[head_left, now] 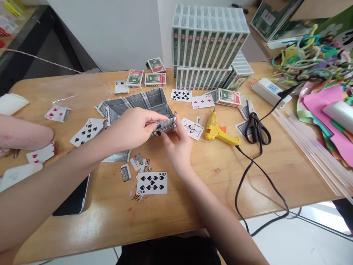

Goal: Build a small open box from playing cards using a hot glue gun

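Observation:
A grey box built from playing cards (132, 101) stands on the wooden table, its top open. My left hand (135, 127) reaches over its front side, thumb and fingers pinching a card strip along the front wall. At the front right corner, my right hand (179, 149) grips the same wall between thumb and index finger. Part of the front wall is hidden behind my hands. A joker card (193, 129) lies just right of my right hand. Below the box are a nine of spades (152, 183) and several cut card pieces (125, 173).
A yellow glue gun (220, 130) and black scissors (256, 129) lie to the right, with a looping black cord (241, 184). Behind stand stacked card packs (206, 48). A phone (73, 200) lies under my left forearm. Clear glue sticks (306, 151) line the right side.

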Available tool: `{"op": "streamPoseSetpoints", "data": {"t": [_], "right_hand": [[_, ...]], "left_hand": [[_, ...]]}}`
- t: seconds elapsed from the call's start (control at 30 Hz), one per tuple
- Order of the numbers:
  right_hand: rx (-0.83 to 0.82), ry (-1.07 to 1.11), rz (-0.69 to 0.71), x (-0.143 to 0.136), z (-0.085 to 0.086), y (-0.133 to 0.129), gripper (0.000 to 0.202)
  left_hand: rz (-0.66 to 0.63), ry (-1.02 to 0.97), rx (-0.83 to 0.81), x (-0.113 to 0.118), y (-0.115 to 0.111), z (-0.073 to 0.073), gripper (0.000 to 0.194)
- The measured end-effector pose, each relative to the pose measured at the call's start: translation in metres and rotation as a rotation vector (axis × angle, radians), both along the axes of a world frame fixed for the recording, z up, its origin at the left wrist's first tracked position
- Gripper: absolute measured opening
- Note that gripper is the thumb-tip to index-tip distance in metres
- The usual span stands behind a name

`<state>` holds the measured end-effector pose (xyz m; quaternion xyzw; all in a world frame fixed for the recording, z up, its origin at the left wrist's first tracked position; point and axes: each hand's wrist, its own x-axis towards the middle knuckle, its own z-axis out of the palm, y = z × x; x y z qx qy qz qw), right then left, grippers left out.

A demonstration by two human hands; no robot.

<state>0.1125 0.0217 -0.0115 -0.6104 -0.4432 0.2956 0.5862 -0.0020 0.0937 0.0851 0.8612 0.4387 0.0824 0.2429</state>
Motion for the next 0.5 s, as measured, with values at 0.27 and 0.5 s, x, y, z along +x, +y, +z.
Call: {"op": "streamPoseSetpoints", "data": {"t": [0.27, 0.5], "right_hand": [[0.011, 0.148, 0.001, -0.012, -0.008, 0.005, 0.067], [0.009, 0.126, -0.028, -0.014, -0.010, 0.007, 0.066]], "left_hand": [[0.085, -0.026, 0.119, -0.003, -0.009, -0.001, 0.032], [0.259, -0.085, 0.094, -0.001, -0.018, -0.008, 0.029]]}}
